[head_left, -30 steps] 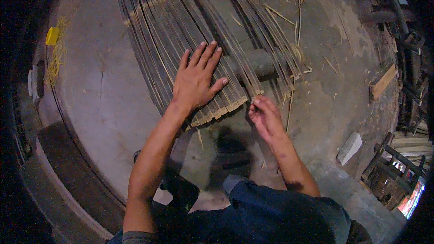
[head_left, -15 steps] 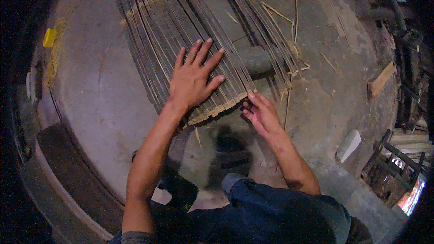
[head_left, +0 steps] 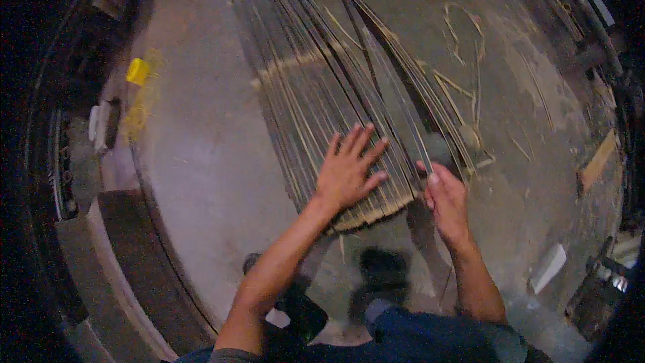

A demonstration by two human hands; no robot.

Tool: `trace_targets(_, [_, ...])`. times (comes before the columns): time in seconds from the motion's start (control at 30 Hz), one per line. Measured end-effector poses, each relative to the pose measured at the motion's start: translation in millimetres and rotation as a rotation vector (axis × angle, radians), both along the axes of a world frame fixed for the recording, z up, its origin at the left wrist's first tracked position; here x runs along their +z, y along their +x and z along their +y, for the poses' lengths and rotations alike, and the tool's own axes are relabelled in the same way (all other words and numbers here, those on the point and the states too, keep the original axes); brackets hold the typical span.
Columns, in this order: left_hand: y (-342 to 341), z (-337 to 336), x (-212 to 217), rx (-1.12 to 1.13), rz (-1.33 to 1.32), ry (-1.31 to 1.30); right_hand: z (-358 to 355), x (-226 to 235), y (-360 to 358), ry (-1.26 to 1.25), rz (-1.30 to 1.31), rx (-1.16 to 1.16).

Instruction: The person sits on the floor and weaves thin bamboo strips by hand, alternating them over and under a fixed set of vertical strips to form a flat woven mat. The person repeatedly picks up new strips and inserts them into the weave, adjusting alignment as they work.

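Brown slats (head_left: pixel 309 109); left hand (head_left: pixel 345 176) spread flat atop.
Right hand (head_left: pixel 447 203) seemingly pinching one strip (head_left: pixel 418 138): best held straight, untwisted.

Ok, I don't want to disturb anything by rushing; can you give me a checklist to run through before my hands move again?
1. Left hand resting spread over the row of strips: ok.
2. Right hand gripping a thin strip near its close end: ok.
3. Held strip flush against the row under the left hand: not ok, a gap shows between them.
4. Floor to the right free of loose scraps: not ok, a bent scrap lies there.
5. Far ends of the row lined up: cannot tell, the picture's top edge cuts them off.
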State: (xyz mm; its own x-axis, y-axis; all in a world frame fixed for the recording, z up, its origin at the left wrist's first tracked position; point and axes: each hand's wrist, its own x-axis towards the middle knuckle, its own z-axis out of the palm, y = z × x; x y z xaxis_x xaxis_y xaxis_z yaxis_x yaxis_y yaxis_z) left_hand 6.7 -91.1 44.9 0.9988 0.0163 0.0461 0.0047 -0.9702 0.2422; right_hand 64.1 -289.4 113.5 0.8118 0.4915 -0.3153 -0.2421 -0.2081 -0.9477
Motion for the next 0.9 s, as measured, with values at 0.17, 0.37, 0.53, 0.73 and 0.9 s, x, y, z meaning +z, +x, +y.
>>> trace_targets(0.17, [-8, -1, -3, -0.002, -0.001, -0.016, 8, 8, -13, -0.006, 0.004, 0.002])
trace_targets(0.37, [-5, -1, 3, 0.007, 0.047, -0.051, -20, 27, -27, 0.03, -0.036, 0.013])
trace_targets(0.53, [-4, -3, 2, 0.003, 0.028, -0.04, -22, -1, -24, 0.015, 0.003, -0.003])
trace_targets(0.73, [-7, -1, -1, 0.005, 0.055, -0.029, -16, -21, -17, -0.002, -0.044, 0.037])
trace_targets(0.9, [-5, 0, 2, 0.007, 0.016, -0.046, -6, -35, -3, -0.118, -0.106, 0.004])
